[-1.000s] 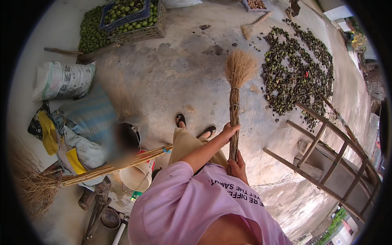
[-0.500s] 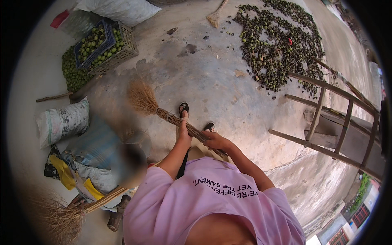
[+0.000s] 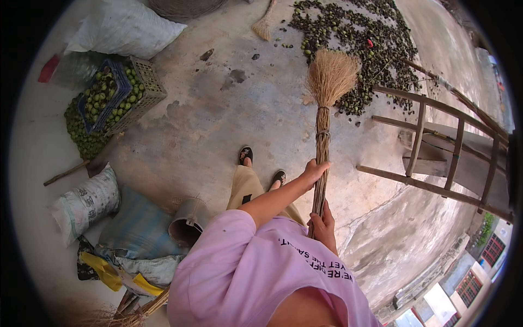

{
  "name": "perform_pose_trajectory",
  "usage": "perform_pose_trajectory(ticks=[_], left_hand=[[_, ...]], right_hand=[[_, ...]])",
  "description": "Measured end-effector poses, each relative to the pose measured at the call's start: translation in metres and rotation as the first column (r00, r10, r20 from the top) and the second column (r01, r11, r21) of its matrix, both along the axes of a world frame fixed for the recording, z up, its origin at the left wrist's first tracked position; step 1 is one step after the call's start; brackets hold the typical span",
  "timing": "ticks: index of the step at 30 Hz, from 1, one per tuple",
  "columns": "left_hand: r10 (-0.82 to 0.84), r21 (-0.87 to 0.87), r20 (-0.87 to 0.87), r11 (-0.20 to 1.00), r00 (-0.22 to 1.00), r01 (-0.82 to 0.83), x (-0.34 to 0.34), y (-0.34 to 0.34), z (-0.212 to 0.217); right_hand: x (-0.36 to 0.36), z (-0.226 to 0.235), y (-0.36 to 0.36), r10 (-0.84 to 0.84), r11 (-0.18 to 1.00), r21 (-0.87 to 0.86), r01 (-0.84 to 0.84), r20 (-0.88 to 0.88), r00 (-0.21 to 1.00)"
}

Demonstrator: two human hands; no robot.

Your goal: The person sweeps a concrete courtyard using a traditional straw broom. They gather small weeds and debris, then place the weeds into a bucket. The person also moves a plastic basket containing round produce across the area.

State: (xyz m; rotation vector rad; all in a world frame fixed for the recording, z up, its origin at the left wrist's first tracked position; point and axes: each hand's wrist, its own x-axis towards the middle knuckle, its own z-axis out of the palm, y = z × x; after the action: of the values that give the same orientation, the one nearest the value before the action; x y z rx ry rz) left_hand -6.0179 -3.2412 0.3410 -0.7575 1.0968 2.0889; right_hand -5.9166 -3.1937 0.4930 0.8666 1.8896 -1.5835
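Fingers of both hands wrap the straw broom (image 3: 322,136): left hand (image 3: 315,170) higher on its handle, right hand (image 3: 323,224) below. Its bristle head reaches twelve o'clock, touching the near edge of the dark nut pile (image 3: 354,43). Bare concrete lies open toward ten o'clock; a wooden ladder (image 3: 436,158) crowds three o'clock. Handle end is hidden behind the pink shirt (image 3: 256,272).

a large white woven sack (image 3: 124,32) lies full at the top left, its lower edge just beside a mesh crate. a smaller white sack (image 3: 85,203) with dark printed marks lies on its side at the left, touching a blue-striped sack (image 3: 143,229) that lies flat beside a grey bucket. a flat red packet (image 3: 48,69) shows at the far left edge.
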Motion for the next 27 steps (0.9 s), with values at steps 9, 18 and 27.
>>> perform_pose_trajectory(ticks=[9,18,27], left_hand=[[0.527,-0.287,0.091,0.826,0.845,-0.485,-0.037,-0.175,-0.072],[0.411,-0.326,0.315,0.893,0.856,-0.309,-0.076,-0.226,-0.096],[-0.211,-0.099,0.073,0.971,0.975,0.218,-0.052,-0.055,-0.055]], right_hand=[[-0.104,-0.08,-0.077,0.441,0.827,-0.378,-0.417,-0.025,0.897],[-0.135,-0.12,-0.136,0.326,0.86,-0.427,-0.281,0.035,0.945],[-0.05,-0.041,-0.063,-0.176,0.982,-0.062,0.177,0.027,0.984]])
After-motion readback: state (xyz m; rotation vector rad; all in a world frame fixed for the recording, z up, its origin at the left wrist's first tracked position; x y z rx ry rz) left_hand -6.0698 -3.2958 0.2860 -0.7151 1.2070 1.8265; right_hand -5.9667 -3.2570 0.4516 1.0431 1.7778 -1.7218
